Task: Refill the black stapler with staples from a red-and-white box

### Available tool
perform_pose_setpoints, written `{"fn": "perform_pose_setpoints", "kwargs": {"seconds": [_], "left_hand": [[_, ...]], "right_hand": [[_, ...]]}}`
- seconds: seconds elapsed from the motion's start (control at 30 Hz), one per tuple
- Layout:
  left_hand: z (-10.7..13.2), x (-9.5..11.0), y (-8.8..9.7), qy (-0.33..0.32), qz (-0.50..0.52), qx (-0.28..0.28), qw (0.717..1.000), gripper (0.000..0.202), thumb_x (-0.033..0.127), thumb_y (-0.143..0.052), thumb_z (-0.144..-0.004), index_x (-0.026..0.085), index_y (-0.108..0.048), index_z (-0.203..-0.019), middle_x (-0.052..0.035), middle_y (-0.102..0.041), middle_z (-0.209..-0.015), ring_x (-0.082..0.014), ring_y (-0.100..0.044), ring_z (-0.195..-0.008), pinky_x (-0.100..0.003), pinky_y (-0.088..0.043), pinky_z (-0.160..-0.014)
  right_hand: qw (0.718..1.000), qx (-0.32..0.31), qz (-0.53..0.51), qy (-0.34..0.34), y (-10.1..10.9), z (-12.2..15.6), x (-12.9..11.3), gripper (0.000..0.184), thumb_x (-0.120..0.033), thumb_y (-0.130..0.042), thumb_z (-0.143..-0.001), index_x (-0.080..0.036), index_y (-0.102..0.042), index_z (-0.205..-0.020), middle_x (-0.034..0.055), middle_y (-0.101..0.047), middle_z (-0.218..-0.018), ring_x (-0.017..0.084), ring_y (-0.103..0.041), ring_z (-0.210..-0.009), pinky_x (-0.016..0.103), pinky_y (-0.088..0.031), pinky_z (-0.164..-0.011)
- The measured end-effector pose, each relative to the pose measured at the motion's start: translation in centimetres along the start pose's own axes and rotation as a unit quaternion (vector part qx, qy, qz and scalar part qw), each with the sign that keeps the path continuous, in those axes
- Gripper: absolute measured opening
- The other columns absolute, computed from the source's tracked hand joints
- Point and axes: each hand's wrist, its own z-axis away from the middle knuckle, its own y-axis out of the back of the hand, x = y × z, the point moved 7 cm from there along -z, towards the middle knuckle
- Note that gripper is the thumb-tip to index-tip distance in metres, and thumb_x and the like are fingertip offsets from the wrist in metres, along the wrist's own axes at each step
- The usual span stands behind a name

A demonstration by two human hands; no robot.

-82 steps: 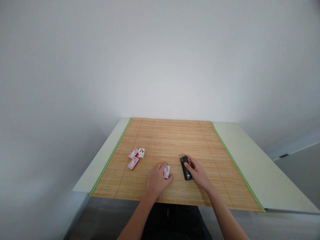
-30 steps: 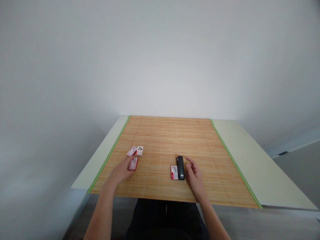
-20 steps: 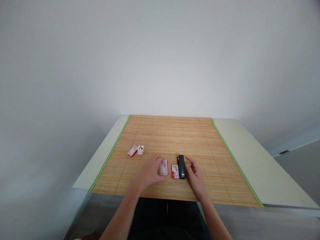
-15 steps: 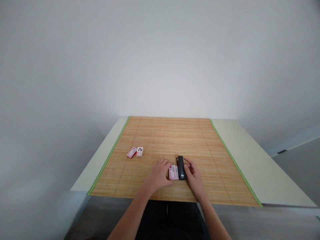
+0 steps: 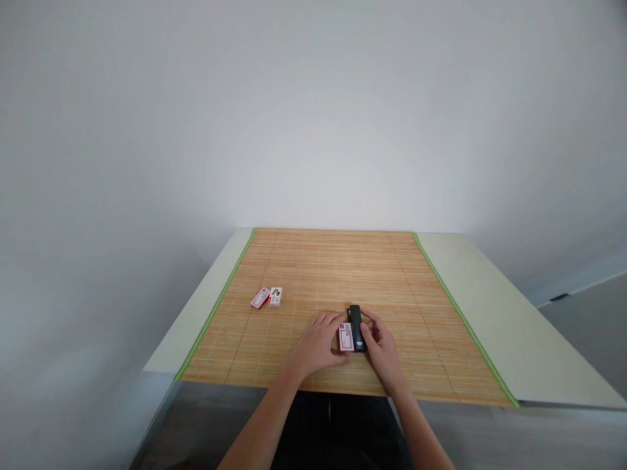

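Observation:
A black stapler [image 5: 357, 328] lies lengthwise on the bamboo mat near its front edge. My right hand [image 5: 382, 346] is closed against the stapler's right side, thumb and fingertips touching it. Left of the stapler, and right up against it, is a small white box with a red border [image 5: 345, 337], which looks like a staple box. My left hand [image 5: 321, 344] curves around this box, fingers at its far end and thumb at its near end. Whether anything lies under the box is hidden.
Two more small red-and-white boxes [image 5: 260, 298] [image 5: 275, 296] lie close together at the mat's left. The green-edged bamboo mat [image 5: 337, 261] covers the middle of a white table [image 5: 490, 307]. A wall [image 5: 323, 130] rises behind the table.
My left hand has slid the small box rightward to the stapler. A pale strip seen earlier between box and stapler is now covered. My right hand stays at the stapler; the view shifted slightly.

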Motion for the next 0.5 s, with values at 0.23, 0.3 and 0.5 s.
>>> {"fn": "perform_pose_setpoints", "kwargs": {"seconds": [0.23,0.3,0.5], "left_hand": [[4.9,-11.8,13.1,0.175,-0.090,0.280,0.940,0.045,0.019,-0.051,-0.093,0.021,-0.055,-0.138,-0.0106,-0.063,-0.130,-0.0285,-0.057,-0.124,-0.050,-0.043,-0.110],[5.6,-15.0,15.0,0.201,-0.136,0.243,0.939,0.062,0.012,-0.051,-0.086,0.020,-0.050,-0.147,-0.0110,-0.058,-0.142,-0.0294,-0.051,-0.133,-0.050,-0.037,-0.116],[6.5,-17.9,14.5,0.203,-0.150,0.050,0.966,0.076,0.007,-0.054,-0.073,0.026,-0.055,-0.146,-0.0039,-0.054,-0.153,-0.0273,-0.045,-0.141,-0.046,-0.031,-0.121]], "right_hand": [[0.999,0.023,-0.018,-0.021,0.3,0.4,-0.3,0.052,-0.057,-0.055,-0.099,-0.025,-0.061,-0.140,0.0041,-0.067,-0.089,0.022,-0.060,-0.077,0.033,-0.050,-0.069],[0.999,0.021,-0.018,-0.022,0.2,0.3,-0.2,0.053,-0.057,-0.055,-0.099,-0.025,-0.061,-0.140,0.0043,-0.068,-0.090,0.022,-0.059,-0.077,0.033,-0.050,-0.069],[1.000,0.012,-0.015,-0.012,0.1,0.3,0.3,0.052,-0.057,-0.054,-0.099,-0.024,-0.062,-0.139,0.0039,-0.065,-0.086,0.021,-0.057,-0.074,0.032,-0.048,-0.066]]}}
